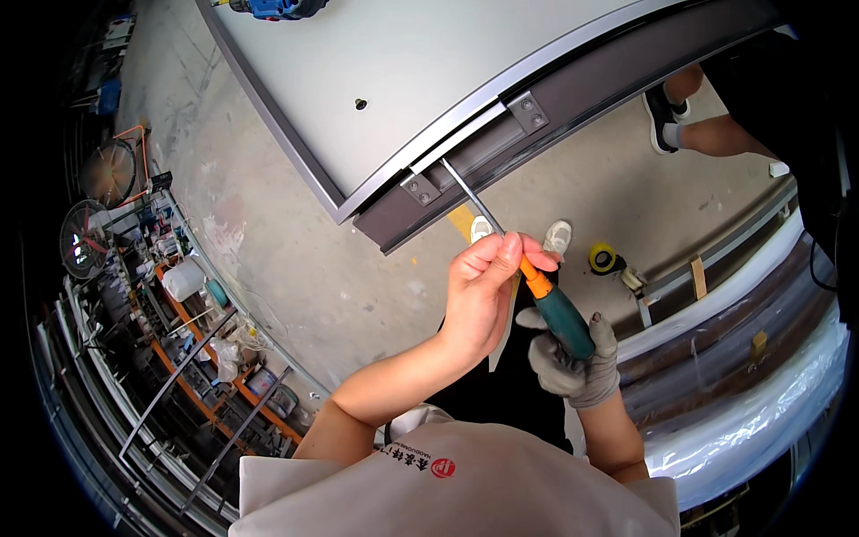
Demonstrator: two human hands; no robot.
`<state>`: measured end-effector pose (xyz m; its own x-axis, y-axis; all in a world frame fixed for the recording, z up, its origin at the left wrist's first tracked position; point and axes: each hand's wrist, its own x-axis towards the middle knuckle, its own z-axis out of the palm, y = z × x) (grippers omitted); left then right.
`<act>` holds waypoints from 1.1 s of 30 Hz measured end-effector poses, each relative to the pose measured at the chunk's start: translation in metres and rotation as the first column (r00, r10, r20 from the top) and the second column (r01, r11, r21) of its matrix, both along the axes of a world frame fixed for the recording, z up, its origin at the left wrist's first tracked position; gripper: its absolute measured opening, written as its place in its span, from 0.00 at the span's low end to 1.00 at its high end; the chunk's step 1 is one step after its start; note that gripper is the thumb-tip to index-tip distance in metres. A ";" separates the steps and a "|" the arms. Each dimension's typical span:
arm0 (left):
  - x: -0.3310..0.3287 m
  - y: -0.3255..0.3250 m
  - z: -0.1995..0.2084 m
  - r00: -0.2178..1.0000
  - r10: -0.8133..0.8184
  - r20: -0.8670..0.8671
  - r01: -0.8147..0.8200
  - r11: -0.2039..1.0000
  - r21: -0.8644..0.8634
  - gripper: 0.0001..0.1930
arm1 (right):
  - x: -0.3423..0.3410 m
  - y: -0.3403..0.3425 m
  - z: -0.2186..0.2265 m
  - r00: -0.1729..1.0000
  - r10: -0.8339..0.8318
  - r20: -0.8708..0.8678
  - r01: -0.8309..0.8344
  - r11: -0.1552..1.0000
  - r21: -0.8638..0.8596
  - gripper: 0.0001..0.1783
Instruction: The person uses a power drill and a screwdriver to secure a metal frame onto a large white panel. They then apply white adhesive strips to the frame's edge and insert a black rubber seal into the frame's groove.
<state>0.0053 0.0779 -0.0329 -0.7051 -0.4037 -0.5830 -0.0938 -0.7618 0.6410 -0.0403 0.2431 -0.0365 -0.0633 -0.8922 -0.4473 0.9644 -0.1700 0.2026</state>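
A screwdriver (564, 320) with a green and orange handle slants up and left, its long metal shaft reaching the slot in the edge of a dark frame profile (608, 85). My bare left hand (483, 291) pinches it where the shaft meets the handle. Round the handle's lower end closes my right hand (577, 371), in a grey glove. Two small metal brackets, a lower one (419, 188) and an upper one (528, 112), sit in the profile on either side of the tip. Whether the tip touches a fastener I cannot tell. Beyond lies a pale framed panel (358, 54).
A small dark piece (361, 104) and a blue power tool (277, 7) lie on the panel. At right are another person's leg (716, 134), a yellow tape roll (602, 259) and plastic-wrapped profiles (752, 385). Fans (109, 173) and a cluttered rack (188, 331) stand left.
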 end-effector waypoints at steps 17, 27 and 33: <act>0.020 0.000 -0.006 0.999 -0.053 -0.004 0.053 0.999 -0.012 0.25 | 0.017 -0.023 0.004 -0.375 0.470 -0.799 0.442 0.848 0.292 0.32; 0.019 0.000 -0.007 0.999 -0.021 -0.044 0.025 0.994 0.103 0.13 | 0.024 0.002 -0.015 0.997 -0.031 0.074 0.043 0.986 -0.162 0.30; 0.028 -0.010 -0.016 0.987 -0.135 -0.083 0.140 0.988 0.058 0.16 | 0.031 -0.019 -0.010 -0.005 0.455 -0.890 0.379 0.825 0.420 0.21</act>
<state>0.0328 0.0682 -0.0489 -0.7963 -0.2635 -0.5445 -0.1515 -0.7845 0.6013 -0.0097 0.2245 -0.0470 -0.7515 -0.6149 -0.2391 0.1185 0.2308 -0.9658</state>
